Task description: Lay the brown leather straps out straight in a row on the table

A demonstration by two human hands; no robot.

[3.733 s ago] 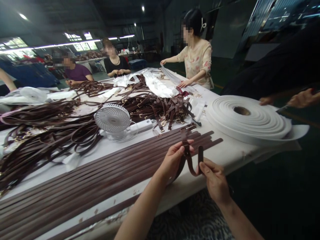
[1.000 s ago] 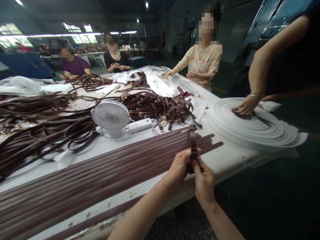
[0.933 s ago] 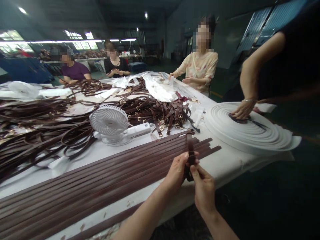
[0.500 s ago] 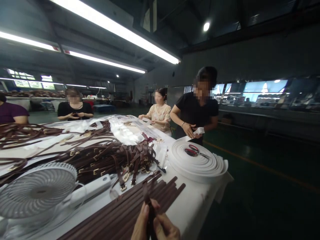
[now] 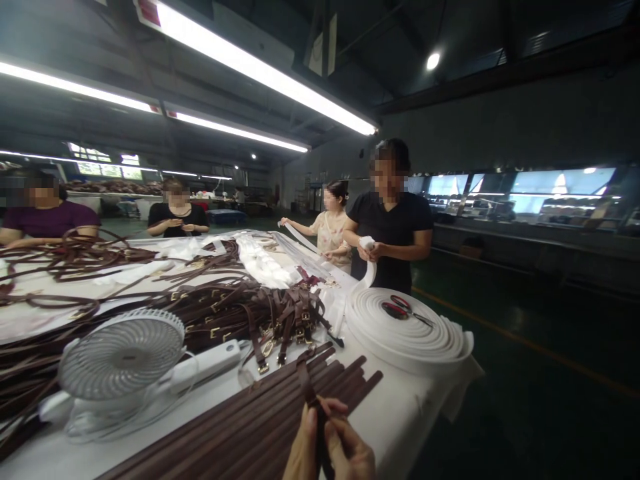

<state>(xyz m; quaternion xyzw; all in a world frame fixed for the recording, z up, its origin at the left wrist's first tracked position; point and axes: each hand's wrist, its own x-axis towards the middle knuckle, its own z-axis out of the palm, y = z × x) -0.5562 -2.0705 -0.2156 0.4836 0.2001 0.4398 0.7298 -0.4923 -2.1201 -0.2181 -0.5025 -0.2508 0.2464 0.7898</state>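
Near the bottom of the view, a dark brown leather strap (image 5: pixel 305 383) runs up between my two hands, with its end standing above them. My left hand (image 5: pixel 302 440) is closed around it from the left side. My right hand (image 5: pixel 350 445) pinches it from the right, thumb and fingers together. Just beyond my hands, a row of long brown leather strips (image 5: pixel 230 417) lies side by side on the table. Farther back is a heap of brown belts with gold buckles (image 5: pixel 295 313).
A white fan (image 5: pixel 123 357) lies at the left on the white table (image 5: pixel 400 407). At the right corner a white coiled roll (image 5: pixel 370 333) carries red-handled scissors (image 5: pixel 407 308). A co-worker in black (image 5: pixel 387 227) stands behind it, hands on a white strip. Several others sit around.
My view has turned slightly left, so everything shifts right. The co-worker in black now lifts the white strip off the roll. Another raises a white strip. My hands keep their grip on the strap.
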